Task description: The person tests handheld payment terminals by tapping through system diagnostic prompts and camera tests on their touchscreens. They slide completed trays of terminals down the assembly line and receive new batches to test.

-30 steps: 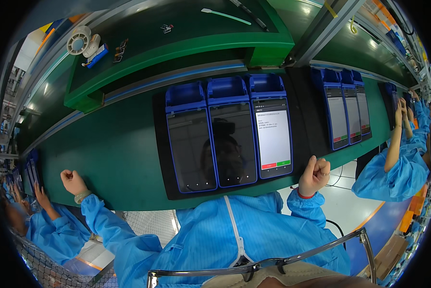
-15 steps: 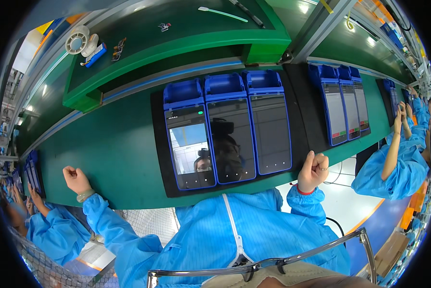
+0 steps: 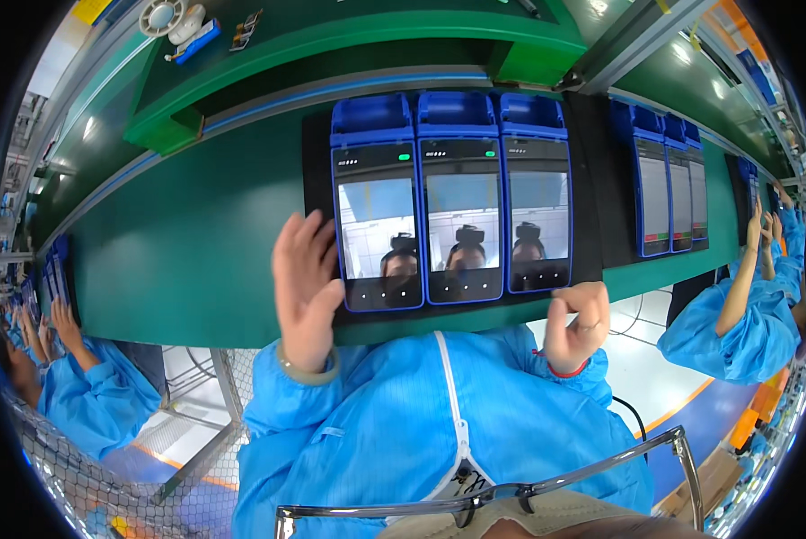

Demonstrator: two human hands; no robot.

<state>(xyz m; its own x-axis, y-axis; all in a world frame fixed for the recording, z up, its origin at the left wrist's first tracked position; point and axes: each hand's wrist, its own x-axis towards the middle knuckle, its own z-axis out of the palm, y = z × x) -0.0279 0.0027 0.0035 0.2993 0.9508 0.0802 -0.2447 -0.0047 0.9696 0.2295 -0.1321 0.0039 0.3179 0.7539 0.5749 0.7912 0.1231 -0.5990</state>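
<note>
Three blue-framed handheld terminals stand side by side on a black mat: a left terminal, a middle terminal and a right terminal. Each lit screen carries a live camera picture with a person's reflected or filmed head. My left hand is open beside the left terminal, its fingers stretched out and slightly blurred and its thumb at that terminal's lower left corner. Just below the right terminal's lower right corner, my right hand has its fingers curled in, with nothing visible in them.
A green raised shelf runs behind the terminals, bearing a small white fan and a blue part. More terminals stand on the bench to the right. Co-workers in blue smocks sit at both sides, and a grey post rises behind.
My left hand has swung right from the bare bench to the left terminal and opened. My right hand dropped slightly. The middle and right screens now display camera pictures; the view has shifted.
</note>
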